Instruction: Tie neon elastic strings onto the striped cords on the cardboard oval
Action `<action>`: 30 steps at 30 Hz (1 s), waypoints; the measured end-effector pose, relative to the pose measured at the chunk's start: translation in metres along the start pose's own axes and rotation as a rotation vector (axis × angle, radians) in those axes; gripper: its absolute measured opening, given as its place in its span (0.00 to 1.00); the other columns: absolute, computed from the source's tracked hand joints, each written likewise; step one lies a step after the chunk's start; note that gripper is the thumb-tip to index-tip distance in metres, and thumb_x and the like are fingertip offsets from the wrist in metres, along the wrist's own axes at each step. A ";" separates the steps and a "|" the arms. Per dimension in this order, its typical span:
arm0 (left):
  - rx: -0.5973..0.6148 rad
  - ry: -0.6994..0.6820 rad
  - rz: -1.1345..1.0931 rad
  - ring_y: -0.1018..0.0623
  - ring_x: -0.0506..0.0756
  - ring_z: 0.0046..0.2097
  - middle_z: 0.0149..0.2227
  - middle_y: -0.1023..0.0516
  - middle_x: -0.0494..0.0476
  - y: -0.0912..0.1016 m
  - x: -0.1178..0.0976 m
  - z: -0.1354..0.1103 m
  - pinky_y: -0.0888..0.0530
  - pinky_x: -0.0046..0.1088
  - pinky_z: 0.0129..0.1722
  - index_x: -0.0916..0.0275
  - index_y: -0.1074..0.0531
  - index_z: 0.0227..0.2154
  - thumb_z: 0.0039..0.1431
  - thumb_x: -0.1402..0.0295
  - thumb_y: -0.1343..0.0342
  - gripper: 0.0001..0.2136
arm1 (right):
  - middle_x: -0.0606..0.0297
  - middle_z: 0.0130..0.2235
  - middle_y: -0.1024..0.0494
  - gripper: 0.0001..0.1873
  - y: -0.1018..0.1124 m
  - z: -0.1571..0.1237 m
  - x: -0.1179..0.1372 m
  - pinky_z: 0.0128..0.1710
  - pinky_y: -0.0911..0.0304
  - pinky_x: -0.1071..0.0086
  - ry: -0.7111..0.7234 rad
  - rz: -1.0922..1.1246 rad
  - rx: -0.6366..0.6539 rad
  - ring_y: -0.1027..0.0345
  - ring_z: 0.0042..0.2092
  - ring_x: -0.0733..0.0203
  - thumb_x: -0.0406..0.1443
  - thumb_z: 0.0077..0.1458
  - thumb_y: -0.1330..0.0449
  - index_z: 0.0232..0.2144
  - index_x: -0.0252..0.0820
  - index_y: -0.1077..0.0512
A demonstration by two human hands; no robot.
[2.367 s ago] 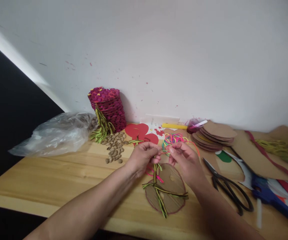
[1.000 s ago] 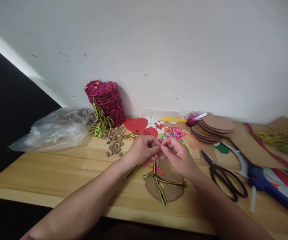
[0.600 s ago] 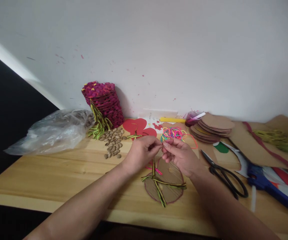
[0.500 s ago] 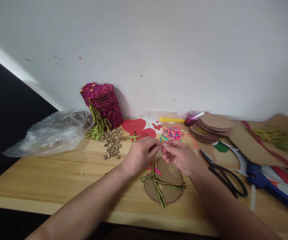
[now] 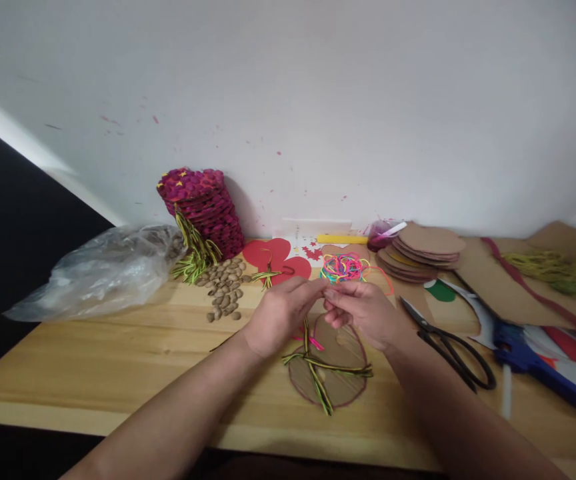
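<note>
My left hand (image 5: 283, 310) and my right hand (image 5: 361, 312) meet at their fingertips in a pinch, raised over the table. Whatever lies between the fingers is too small to make out. Below them rests a cardboard cutout (image 5: 341, 380) with rounded lobes and a dark reddish edge. Crossed yellow-and-black cords (image 5: 313, 363) lie on top of it, one strand running up toward my left hand. A short pink cord (image 5: 315, 343) shows beside the strands. Just beyond my fingers sits a tangle of bright multicoloured cords (image 5: 345, 268).
To the right are black-handled scissors (image 5: 455, 353), a blue glue gun (image 5: 533, 363) and stacked cardboard shapes (image 5: 425, 250). At left stand a clear plastic bag (image 5: 103, 273), shells (image 5: 225, 287) and a tall magenta stack (image 5: 203, 210). Red paper shapes (image 5: 263, 255) lie behind my left hand.
My fingertips stay pinched together, with my left hand's fingers turned slightly flatter. The view has shifted a little; the things on the table have not moved.
</note>
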State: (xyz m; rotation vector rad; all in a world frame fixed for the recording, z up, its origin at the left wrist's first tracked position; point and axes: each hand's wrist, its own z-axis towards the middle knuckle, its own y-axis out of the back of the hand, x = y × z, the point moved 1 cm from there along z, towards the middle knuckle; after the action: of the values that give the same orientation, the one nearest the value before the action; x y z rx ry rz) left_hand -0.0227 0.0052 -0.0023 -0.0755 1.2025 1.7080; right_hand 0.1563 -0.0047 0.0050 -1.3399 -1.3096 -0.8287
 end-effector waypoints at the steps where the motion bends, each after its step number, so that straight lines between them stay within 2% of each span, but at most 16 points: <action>1: 0.023 -0.008 0.004 0.24 0.53 0.37 0.37 0.23 0.57 0.000 0.000 0.000 0.29 0.27 0.39 0.54 0.28 0.54 0.66 0.66 0.50 0.16 | 0.67 0.22 0.24 0.17 0.000 0.000 0.000 0.20 0.32 0.76 0.017 -0.031 -0.006 0.27 0.22 0.67 0.44 0.41 0.27 0.23 0.36 0.25; 3: 0.060 -0.009 0.000 0.24 0.54 0.39 0.38 0.23 0.58 0.001 0.000 0.000 0.29 0.27 0.39 0.54 0.27 0.54 0.66 0.68 0.51 0.16 | 0.66 0.22 0.23 0.17 -0.001 -0.001 0.001 0.20 0.32 0.75 0.045 -0.093 -0.019 0.26 0.22 0.66 0.45 0.42 0.28 0.24 0.37 0.25; 7: 0.090 0.014 0.032 0.24 0.54 0.39 0.38 0.22 0.59 0.001 -0.001 0.003 0.29 0.28 0.40 0.58 0.23 0.45 0.66 0.69 0.51 0.12 | 0.66 0.22 0.22 0.12 -0.003 -0.002 0.001 0.22 0.31 0.73 0.079 -0.264 -0.052 0.26 0.22 0.64 0.41 0.47 0.31 0.27 0.38 0.24; 11: 0.058 0.070 0.093 0.24 0.55 0.37 0.35 0.23 0.59 -0.002 -0.002 0.005 0.30 0.28 0.37 0.60 0.23 0.38 0.65 0.68 0.49 0.09 | 0.65 0.26 0.20 0.05 -0.002 -0.002 -0.001 0.24 0.32 0.72 0.186 -0.466 -0.114 0.27 0.23 0.64 0.37 0.52 0.35 0.29 0.41 0.22; 15: 0.045 0.125 0.013 0.25 0.54 0.36 0.34 0.23 0.58 -0.003 0.000 0.007 0.31 0.28 0.37 0.61 0.25 0.33 0.64 0.69 0.48 0.07 | 0.66 0.26 0.20 0.05 0.000 -0.003 -0.003 0.24 0.34 0.69 0.284 -0.584 -0.130 0.26 0.24 0.61 0.37 0.54 0.38 0.30 0.45 0.22; 19: 0.028 0.174 -0.158 0.26 0.53 0.34 0.32 0.23 0.55 -0.001 0.001 0.010 0.32 0.27 0.37 0.61 0.26 0.30 0.60 0.71 0.45 0.05 | 0.68 0.24 0.22 0.04 0.000 -0.003 0.002 0.24 0.33 0.69 0.248 -0.514 -0.079 0.26 0.24 0.61 0.38 0.52 0.37 0.28 0.44 0.24; 23: 0.138 0.399 -0.512 0.29 0.49 0.26 0.24 0.28 0.50 0.002 0.001 0.012 0.34 0.24 0.27 0.62 0.29 0.28 0.59 0.66 0.44 0.06 | 0.68 0.22 0.24 0.07 0.000 -0.004 0.008 0.23 0.33 0.71 0.203 -0.445 0.008 0.29 0.22 0.65 0.40 0.52 0.37 0.29 0.42 0.25; 26: 0.219 0.550 -0.772 0.31 0.48 0.22 0.21 0.31 0.48 0.002 0.001 0.012 0.35 0.22 0.22 0.63 0.30 0.29 0.56 0.59 0.41 0.12 | 0.66 0.26 0.22 0.08 0.001 -0.006 0.010 0.25 0.33 0.70 0.264 -0.458 -0.001 0.30 0.24 0.65 0.40 0.52 0.36 0.33 0.42 0.23; 30: 0.244 0.657 -0.931 0.32 0.45 0.21 0.21 0.31 0.48 0.001 0.002 0.011 0.35 0.19 0.20 0.65 0.29 0.27 0.51 0.55 0.37 0.16 | 0.67 0.24 0.22 0.07 0.001 -0.009 0.010 0.24 0.37 0.70 0.422 -0.634 -0.052 0.31 0.24 0.63 0.37 0.54 0.38 0.34 0.45 0.21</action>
State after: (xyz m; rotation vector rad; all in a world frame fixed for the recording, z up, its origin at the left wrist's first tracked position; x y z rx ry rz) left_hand -0.0193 0.0143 0.0031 -0.9499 1.4937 0.7079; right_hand 0.1603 -0.0101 0.0166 -0.7138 -1.3792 -1.4938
